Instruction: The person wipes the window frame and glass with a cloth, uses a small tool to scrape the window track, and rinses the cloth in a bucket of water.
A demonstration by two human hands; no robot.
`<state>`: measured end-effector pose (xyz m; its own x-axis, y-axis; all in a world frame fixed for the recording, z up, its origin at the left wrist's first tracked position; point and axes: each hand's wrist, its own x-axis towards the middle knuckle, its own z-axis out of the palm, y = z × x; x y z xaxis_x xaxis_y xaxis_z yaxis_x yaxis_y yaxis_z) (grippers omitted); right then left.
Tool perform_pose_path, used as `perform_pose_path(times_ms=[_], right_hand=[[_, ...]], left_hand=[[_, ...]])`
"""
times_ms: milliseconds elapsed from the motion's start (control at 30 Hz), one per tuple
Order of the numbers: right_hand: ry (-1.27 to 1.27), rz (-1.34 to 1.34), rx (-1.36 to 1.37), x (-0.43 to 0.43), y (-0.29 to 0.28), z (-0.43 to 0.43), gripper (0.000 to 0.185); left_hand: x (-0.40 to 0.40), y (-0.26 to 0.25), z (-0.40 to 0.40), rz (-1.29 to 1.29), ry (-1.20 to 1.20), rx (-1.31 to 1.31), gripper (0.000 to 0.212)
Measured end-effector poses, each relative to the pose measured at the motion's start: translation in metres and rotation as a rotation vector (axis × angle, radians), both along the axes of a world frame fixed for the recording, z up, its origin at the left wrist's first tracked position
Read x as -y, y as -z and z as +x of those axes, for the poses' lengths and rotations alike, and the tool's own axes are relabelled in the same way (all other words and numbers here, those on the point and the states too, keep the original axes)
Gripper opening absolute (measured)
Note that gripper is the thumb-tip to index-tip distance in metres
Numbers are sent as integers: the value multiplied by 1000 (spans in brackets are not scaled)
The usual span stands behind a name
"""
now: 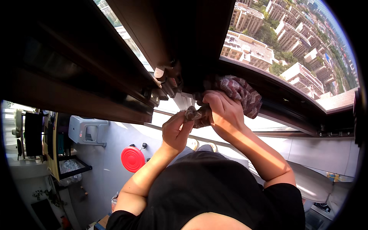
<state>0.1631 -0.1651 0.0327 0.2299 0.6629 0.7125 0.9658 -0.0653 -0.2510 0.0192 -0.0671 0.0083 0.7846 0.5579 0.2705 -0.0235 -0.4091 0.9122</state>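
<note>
A brown and white patterned cloth [244, 93] is bunched between both hands at the corner of a dark window frame [270, 106]. My right hand [225, 113] grips the thick part of it against the frame. A thin twisted end of the cloth is pinched between the thumb and fingers of my left hand [177, 130], a little lower and to the left. Just above my left hand are the metal hinge fittings [169, 84] of the opened window sash [115, 100]. The fingertips of my right hand are partly hidden by the cloth.
The dark sash spans the upper left. Through the screened pane [258, 43] at upper right, buildings show far below. A red round stool [133, 159] and a grey plastic stool [86, 129] stand on the floor at left. A glossy, rounded grey surface [310, 181] lies at lower right.
</note>
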Motion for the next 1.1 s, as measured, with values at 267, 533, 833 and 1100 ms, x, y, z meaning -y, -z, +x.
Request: perform_pose_path(times_ms=[267,533,833,1100], right_hand=[[-186,198,-352,-22,9,-18,39],[-111,-204,-113,-28,7,-22,26],[-87,-223,-109,-35,-1,-13,25],[-136,-182,-496,-12,-35,-9,27]], left_hand=[[4,6,-6,-26,-43,32,14],[6,18,-11,-104,-98,33,12],[4,16,-3,-105,-173,1,14],[9,3,-13,-147,-141,9,12]])
